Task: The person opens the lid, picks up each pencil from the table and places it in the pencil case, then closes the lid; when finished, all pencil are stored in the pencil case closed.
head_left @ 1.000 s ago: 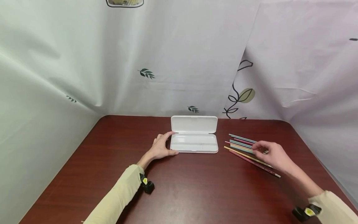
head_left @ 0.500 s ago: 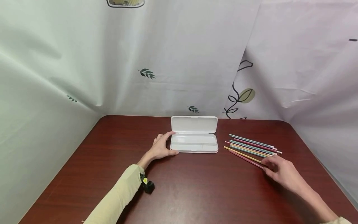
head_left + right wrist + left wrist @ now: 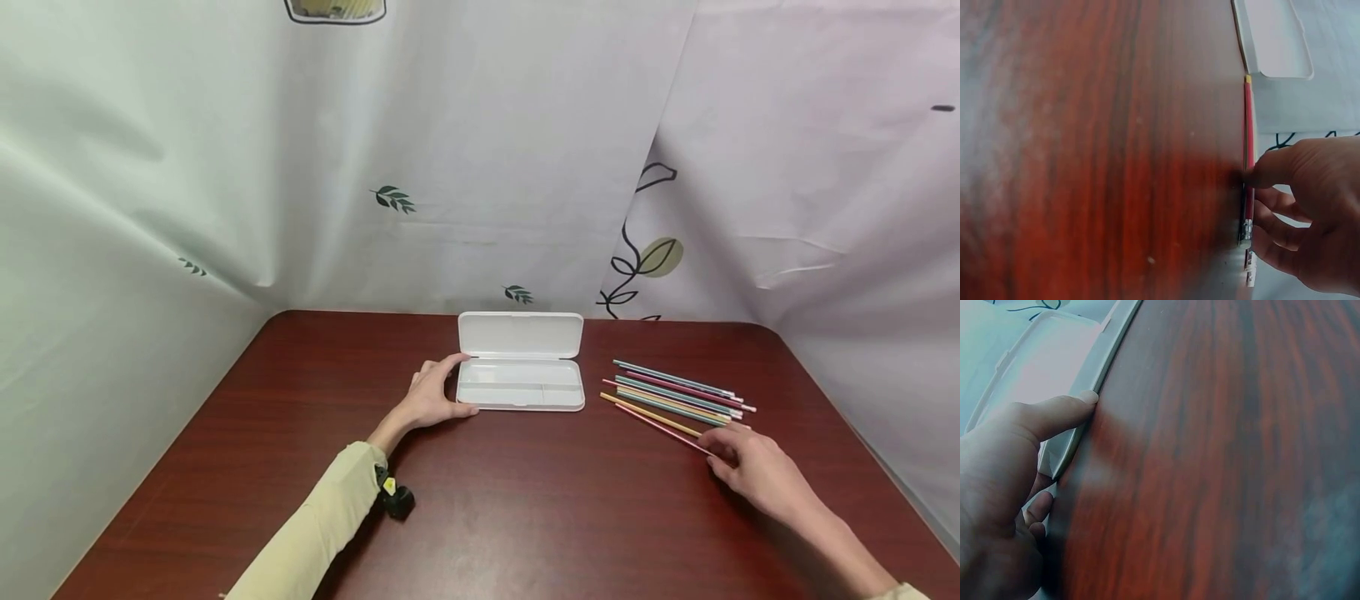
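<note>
A white pencil case (image 3: 498, 372) lies with its lid raised at the middle of the table, its compartments bare inside. My left hand (image 3: 429, 398) holds its left end, thumb on the front edge and index finger at the back corner by the hinge. At the right, my right hand (image 3: 768, 477) pinches the eraser-end half of a red pencil (image 3: 1249, 125), which still lies low at the tabletop. Next to it is a yellow pencil (image 3: 652, 415), whose near end the fingers partly hide. Several more pencils (image 3: 678, 392) in blue, pink and yellow lie just behind, roughly side by side.
The dark red wooden table (image 3: 517, 500) reaches back to a pale printed cloth (image 3: 480, 167) hanging behind and at both sides. A black wrist camera (image 3: 397, 500) sits on the left wrist.
My right hand has come from above the pencils toward the front and down onto the red pencil, shifting only slightly in the last half second. The left hand and pencil case stay put.
</note>
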Available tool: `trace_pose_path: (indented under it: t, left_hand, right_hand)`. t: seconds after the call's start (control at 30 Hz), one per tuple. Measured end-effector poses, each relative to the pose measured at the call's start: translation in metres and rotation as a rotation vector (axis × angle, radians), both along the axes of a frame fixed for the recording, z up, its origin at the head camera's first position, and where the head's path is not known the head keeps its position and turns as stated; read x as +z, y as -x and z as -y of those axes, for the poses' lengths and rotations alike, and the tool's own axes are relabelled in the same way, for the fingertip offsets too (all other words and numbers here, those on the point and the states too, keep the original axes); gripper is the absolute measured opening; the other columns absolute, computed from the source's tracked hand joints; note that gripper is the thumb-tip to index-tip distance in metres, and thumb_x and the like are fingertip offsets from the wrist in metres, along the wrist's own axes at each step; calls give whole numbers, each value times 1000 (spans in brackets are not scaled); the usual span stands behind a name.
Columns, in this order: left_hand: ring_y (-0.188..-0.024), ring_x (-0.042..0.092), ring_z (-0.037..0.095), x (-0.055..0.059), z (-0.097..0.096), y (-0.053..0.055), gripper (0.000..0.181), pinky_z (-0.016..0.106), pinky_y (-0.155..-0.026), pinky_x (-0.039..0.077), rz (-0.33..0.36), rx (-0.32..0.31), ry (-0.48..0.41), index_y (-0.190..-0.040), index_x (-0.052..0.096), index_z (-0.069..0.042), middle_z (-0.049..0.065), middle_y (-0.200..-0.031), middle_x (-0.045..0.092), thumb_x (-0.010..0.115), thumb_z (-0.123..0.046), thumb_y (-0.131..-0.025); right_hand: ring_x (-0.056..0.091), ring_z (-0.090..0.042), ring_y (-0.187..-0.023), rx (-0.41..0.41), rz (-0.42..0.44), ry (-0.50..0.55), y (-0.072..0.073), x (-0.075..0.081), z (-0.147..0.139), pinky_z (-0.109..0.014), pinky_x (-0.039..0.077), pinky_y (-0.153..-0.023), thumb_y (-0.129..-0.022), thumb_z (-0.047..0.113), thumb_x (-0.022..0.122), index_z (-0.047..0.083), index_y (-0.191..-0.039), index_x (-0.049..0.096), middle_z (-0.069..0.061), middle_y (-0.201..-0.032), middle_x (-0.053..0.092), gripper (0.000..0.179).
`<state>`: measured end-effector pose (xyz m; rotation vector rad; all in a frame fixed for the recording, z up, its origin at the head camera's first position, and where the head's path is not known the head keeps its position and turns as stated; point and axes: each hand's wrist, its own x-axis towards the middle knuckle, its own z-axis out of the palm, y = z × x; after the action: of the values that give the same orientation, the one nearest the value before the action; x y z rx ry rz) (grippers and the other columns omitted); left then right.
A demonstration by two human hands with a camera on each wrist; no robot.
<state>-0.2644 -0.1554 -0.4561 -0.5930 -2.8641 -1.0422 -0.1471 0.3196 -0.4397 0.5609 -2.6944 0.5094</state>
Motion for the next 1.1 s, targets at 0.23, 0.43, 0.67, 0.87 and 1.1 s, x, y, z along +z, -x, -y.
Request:
trace_pose_path:
  t: [0.23,0.43,0.67,0.87,1.1]
  left_hand:
    - [-115,45,30,1,-1,-1,89,49,-95,31,3,1,-2,-146,48,-14,13,-117,59,89,-32,-70]
    - [-114,46,30,2,-1,-3,89,48,-94,31,4,6,-7,-145,49,-13,12,-114,60,90,-32,-69]
    - [-115,44,30,2,0,-3,89,48,-95,30,21,13,-13,-146,48,-14,13,-116,59,89,-32,-70]
    - [-116,44,29,0,1,-3,88,48,-94,31,21,19,-16,-146,48,-15,13,-116,58,89,-32,-70]
    - [-115,44,29,0,0,-2,88,49,-96,30,22,14,-14,-146,48,-15,13,-116,58,89,-32,-70]
  right_hand:
    - [47,1,-64,14,37,4,2,0,0,-28,43,-54,-69,-9,82,14,-88,71,12,-80,57,32]
    - [50,1,-66,60,-20,34,6,2,1,-27,44,-56,-67,-10,82,15,-87,71,11,-82,61,34]
    - [51,-2,-67,152,-110,59,25,15,19,-24,43,-57,-66,-11,81,14,-87,72,11,-82,61,34]
    - [50,-6,-67,195,-75,55,44,26,44,-30,44,-58,-69,-11,78,11,-90,72,11,-81,59,31]
    - [56,-11,-69,266,-41,92,70,27,73,-32,48,-61,-73,-13,75,7,-91,74,5,-82,62,26]
